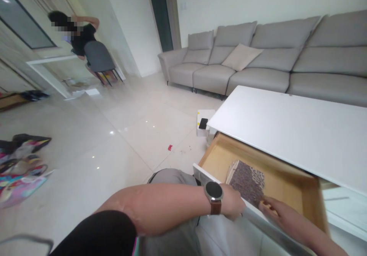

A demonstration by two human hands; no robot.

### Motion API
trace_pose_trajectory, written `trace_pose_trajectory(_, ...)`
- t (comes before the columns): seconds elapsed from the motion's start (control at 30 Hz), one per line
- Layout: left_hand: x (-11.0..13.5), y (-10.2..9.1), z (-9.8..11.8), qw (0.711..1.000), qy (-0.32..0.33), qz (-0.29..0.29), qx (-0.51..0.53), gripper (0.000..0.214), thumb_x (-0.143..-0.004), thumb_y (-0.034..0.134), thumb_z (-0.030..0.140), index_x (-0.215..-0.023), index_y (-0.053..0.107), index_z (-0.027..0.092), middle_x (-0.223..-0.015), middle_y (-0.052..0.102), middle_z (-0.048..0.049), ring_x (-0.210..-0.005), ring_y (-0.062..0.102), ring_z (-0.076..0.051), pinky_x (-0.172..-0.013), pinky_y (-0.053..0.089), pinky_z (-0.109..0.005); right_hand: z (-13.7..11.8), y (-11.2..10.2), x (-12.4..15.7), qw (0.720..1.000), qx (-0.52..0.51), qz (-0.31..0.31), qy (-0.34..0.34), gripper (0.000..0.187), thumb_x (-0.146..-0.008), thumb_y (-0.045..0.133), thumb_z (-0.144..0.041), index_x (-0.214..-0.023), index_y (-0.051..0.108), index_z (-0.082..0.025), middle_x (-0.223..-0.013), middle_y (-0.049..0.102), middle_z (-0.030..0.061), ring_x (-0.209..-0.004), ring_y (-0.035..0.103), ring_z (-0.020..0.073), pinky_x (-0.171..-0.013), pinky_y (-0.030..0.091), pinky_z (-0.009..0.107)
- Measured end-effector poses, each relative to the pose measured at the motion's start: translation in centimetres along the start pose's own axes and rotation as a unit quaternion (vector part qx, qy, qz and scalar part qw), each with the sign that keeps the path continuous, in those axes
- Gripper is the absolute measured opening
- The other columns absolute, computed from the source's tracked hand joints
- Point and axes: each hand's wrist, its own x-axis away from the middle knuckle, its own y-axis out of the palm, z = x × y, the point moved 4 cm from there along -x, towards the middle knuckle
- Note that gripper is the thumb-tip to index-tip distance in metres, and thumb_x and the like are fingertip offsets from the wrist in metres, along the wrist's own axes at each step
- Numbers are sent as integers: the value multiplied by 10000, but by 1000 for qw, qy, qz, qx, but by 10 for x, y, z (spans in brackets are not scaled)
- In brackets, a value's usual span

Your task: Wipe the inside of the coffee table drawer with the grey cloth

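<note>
Left hand (233, 202) curls closed on drawer front (265, 225), apparently steadying it. Drawer (289, 187) beneath counter (292, 118) stands open, presumably for reach. Right hand (273, 210), fingers bent, touches near corner of folded cloth (245, 180), seemingly to control edge; whether pinched, cannot tell. Cloth lies inside, lower right of frame, just above left hand, beside right fingertips.

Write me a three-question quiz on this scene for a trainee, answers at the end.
1. Which hand has the watch at its wrist?
2. True or false: the cloth lies inside the open drawer.
3. Where is the cushion? A) on the floor; B) on the sofa; C) on the white table.

Key: 1. The left hand. 2. True. 3. B.
</note>
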Motion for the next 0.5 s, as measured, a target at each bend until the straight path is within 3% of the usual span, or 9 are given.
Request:
trace_pose_trajectory(0.1,-3,2,6,1000,11,2,4,449,-847,707,281,-1274,721,143,-1368,686,-199,-1209,673,-379,-931,598,-514,5,-6,-22,997,64,47,-19,460,-878,519,-456,-1188,753,-208,-1319,730,168,-1240,670,355,-1100,510,455)
trace_pose_trajectory(0.2,-5,8,9,1000,-7,-11,5,509,-832,676,230,-1323,704,99,-1407,660,-227,-1267,629,-449,-954,579,-590,15,4,-55,989,138,33,-36,478,-798,578,-300,-1234,736,-181,-1372,685,178,-1275,637,333,-1143,469,449)
trace_pose_trajectory(0.37,-16,20,12,999,-33,23,34,545,-851,614,170,-1382,681,66,-1515,583,-235,-1407,487,-533,-1044,508,-667,23,23,-110,976,216,-13,-13,782,-707,710,-250,-1479,597,-185,-1624,461,181,-1492,430,374,-1252,321,484)
trace_pose_trajectory(0.5,-29,29,13,996,-65,48,44,490,-841,638,147,-1319,740,115,-1494,604,-229,-1390,503,-546,-1029,504,-686,26,28,-133,975,218,-29,21,956,-640,800,-319,-1549,520,-228,-1725,293,164,-1553,302,447,-1235,320,552)
